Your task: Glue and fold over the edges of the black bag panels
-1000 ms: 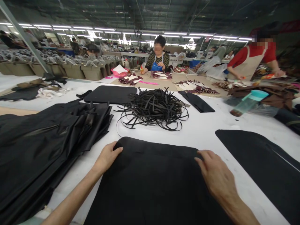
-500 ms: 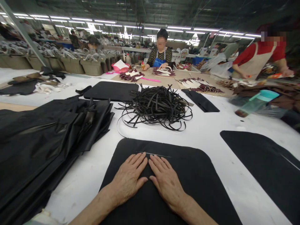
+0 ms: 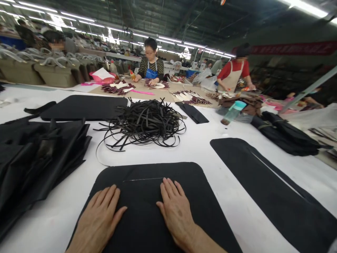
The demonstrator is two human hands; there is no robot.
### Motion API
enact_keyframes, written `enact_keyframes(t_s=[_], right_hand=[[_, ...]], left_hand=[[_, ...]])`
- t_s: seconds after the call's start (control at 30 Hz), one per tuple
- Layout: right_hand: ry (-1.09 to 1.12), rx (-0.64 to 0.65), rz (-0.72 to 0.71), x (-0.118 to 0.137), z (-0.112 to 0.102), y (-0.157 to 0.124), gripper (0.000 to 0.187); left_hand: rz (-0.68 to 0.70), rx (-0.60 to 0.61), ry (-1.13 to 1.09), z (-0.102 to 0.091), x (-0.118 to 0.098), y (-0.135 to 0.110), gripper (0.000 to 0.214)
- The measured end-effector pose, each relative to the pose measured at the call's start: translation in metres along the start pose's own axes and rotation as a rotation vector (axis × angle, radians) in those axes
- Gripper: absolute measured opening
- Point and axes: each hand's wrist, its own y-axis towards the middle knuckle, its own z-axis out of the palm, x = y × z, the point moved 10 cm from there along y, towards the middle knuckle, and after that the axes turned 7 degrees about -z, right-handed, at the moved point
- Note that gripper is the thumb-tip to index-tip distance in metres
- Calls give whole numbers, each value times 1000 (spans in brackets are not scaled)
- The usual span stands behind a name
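Directly in front of me lies a black panel (image 3: 142, 211) with rounded corners, flat on the white tabletop. A thin pale line (image 3: 143, 179) runs across its upper part. My left hand (image 3: 101, 211) rests flat on the panel's left side, thumb out and fingers stretched. On the right half, my right hand (image 3: 175, 207) also lies flat, its fingertips by the right end of the pale line. Neither hand grips anything. Beyond the panel sits a tangled heap of black strips (image 3: 147, 123).
Folded black sheets (image 3: 39, 151) lie at left, a black pad (image 3: 86, 107) behind them. Another black panel (image 3: 263, 182) with a pale slit lies at right. A teal-lidded bottle (image 3: 234, 111) stands beyond it. Two co-workers (image 3: 151, 66) (image 3: 234, 72) work across the table.
My hands have moved apart on the panel: the left one outward and toward me, the right one to the line's right end. The view has swung to the right.
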Motion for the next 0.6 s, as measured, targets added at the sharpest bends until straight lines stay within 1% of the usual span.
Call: enact_keyframes(t_s=[0.1,0.17,0.23,0.3,0.33,0.4,0.47,0.53,0.6], right_hand=[[-27,21,27,-25,-11,-7,49],[-44,47,41,-50,-12,-13,52],[-80,65,82,-79,-8,-23,56],[-128,48,138,-106,-2,-34,60],[-150,32,150,-116,2,-39,62],[-179,-8,141,-126,11,-47,65],[-186,-52,107,-130,20,-52,68],[-177,-122,81,-135,24,-57,70],[-138,-148,54,-143,26,-61,68]], left_hand=[[34,-40,-17,-2,1,-1,58],[25,-47,-28,3,3,-2,66],[-26,-18,-21,12,8,-2,73],[-95,40,-8,19,13,-3,75],[-122,81,-9,21,15,-4,75],[-169,164,-37,21,15,-5,74],[-216,247,-109,18,16,-4,75],[-263,303,-257,15,17,-2,77],[-312,317,-426,9,21,2,75]])
